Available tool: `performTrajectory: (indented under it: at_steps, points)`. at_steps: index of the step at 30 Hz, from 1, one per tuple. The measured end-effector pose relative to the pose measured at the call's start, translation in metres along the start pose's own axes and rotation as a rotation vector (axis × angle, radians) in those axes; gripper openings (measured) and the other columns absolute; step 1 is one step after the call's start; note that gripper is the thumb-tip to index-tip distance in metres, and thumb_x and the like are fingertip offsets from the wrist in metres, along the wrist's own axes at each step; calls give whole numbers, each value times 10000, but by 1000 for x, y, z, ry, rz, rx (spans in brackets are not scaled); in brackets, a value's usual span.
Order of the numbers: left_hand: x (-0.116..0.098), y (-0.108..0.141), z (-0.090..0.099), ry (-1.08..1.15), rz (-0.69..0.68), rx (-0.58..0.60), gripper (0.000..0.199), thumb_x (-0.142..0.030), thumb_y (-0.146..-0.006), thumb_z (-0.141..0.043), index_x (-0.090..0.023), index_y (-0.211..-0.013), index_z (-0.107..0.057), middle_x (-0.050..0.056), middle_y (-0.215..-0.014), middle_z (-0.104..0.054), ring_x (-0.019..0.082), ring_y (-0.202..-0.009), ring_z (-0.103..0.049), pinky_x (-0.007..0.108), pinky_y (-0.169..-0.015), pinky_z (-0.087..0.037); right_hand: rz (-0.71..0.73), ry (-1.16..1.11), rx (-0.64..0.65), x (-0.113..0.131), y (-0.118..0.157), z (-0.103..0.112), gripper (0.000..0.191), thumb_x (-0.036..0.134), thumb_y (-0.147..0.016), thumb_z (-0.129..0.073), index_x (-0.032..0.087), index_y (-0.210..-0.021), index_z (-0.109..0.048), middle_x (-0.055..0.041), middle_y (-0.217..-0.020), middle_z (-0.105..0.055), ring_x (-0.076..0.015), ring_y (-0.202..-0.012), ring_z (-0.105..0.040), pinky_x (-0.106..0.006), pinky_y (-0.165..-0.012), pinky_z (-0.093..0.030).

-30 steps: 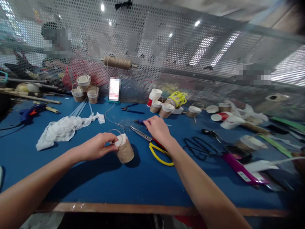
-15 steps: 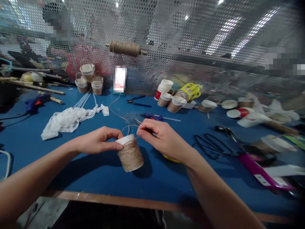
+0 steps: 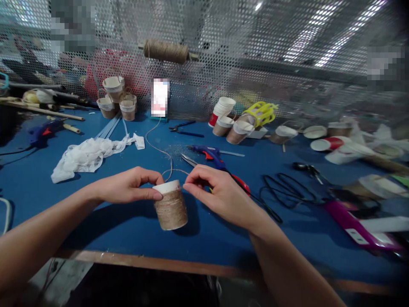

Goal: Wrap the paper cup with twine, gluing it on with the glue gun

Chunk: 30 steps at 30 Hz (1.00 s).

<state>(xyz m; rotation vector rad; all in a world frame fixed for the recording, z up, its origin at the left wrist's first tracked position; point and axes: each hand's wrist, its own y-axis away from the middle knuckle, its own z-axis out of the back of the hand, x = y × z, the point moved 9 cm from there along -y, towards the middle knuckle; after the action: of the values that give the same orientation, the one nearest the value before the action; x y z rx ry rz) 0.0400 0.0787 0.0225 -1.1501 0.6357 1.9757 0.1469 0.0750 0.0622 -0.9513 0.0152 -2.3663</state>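
A broad blue bench (image 3: pixel 111 238) with a brown front edge fills the middle of the frame, below a grey perforated metal screen (image 3: pixel 128 34) that spans the top. At center, the left grip (image 3: pixel 136 185) is closed on the upper left side of a small round white cup wrapped in brown twine (image 3: pixel 171 209); its thumb presses outside, just under the white rim, with the fingers behind. The cup hangs to the right of and below those fingers, leaning slightly. The right grip (image 3: pixel 217 189), just right of the cup's rim, has its thumb and forefinger pinched on a thin brown strand (image 3: pixel 155 147), which loops behind the rim and stretches toward the upper left. The cup's inside and far wall are out of sight, as are the left fingertips; whether the cup's base touches the bench is hard to tell. The right hand covers much of the scissors with silver blades (image 3: pixel 188 160), whose tips show above it. Objects at the far right are blurred, and pixelated blocks hide the lit screen of an upright phone (image 3: pixel 160 97), upper center.
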Motion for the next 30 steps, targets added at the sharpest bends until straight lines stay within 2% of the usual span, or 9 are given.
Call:
performTrajectory:
  at_steps: [8,15,20,24,27,29,30]
  points:
    - [-4,1,-3,70,-37,42,139,-245,-819,-500,-121,-807,-562,52,-839,-600,160,-783,-533,254,-704,-433,-123,-218,70,-19,5,-15,84,272,-820,-519,198,-860,-526,-6,-807,-580,-110,-687,-545,-245,-623,-461]
    - [-6,3,-5,197,-23,58,249,-370,-802,-535,-127,-765,-575,60,-835,-598,180,-802,-536,292,-726,-444,-247,-514,193,-25,8,-33,225,280,-819,-524,208,-1027,-568,6,-784,-572,-80,-606,-508,-220,-557,-451]
    - [-14,3,-8,234,-48,93,241,-365,-806,-536,-132,-767,-581,76,-892,-602,191,-848,-539,323,-777,-439,-272,-641,297,-24,8,-43,140,278,-799,-553,179,-895,-575,30,-705,-540,-58,-548,-466,-191,-506,-407]
    - [-15,2,-5,167,-78,85,167,-300,-816,-533,-141,-806,-583,83,-990,-595,219,-1000,-515,355,-890,-399,-254,-685,367,-24,8,-48,132,307,-804,-546,179,-833,-531,46,-675,-492,-60,-553,-452,-184,-495,-388]
    - [-11,-1,2,49,-125,4,105,-250,-810,-540,-160,-847,-580,74,-1077,-563,217,-1118,-453,378,-987,-316,-225,-622,360,-27,7,-46,148,328,-807,-539,181,-812,-520,44,-683,-476,-64,-568,-433,-187,-503,-371]
    - [-5,-2,15,3,-137,-145,158,-241,-794,-559,-176,-938,-558,77,-1200,-494,215,-1162,-420,392,-1000,-297,-204,-555,309,-29,5,-40,149,328,-809,-537,180,-801,-518,46,-670,-465,-64,-564,-418,-190,-508,-357]
    - [-2,-2,23,1,-133,-248,276,-247,-772,-587,-192,-1034,-522,78,-1243,-462,218,-1190,-390,397,-1004,-290,-203,-526,271,-31,4,-36,147,328,-813,-531,182,-801,-516,48,-660,-459,-64,-558,-413,-192,-509,-352]
